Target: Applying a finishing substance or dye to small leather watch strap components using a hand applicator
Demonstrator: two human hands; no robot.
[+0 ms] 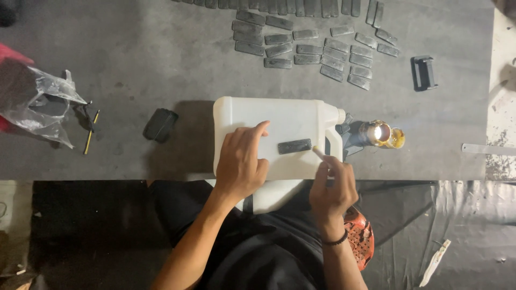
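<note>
Right now the left hand (240, 164) lies flat, fingers spread, pressing on the white jug (271, 137) on the table (134, 59), while the right hand (333, 185) pinches a thin stick (319, 154), perhaps a brush, its tip just beside the dark strip (294, 146) between both hands; coating seems underway, needing a steady stroke.

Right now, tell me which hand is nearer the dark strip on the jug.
Right. The right hand is just below-right of the dark strip, its stick tip beside it; the left hand rests on the jug, farther left.
</note>
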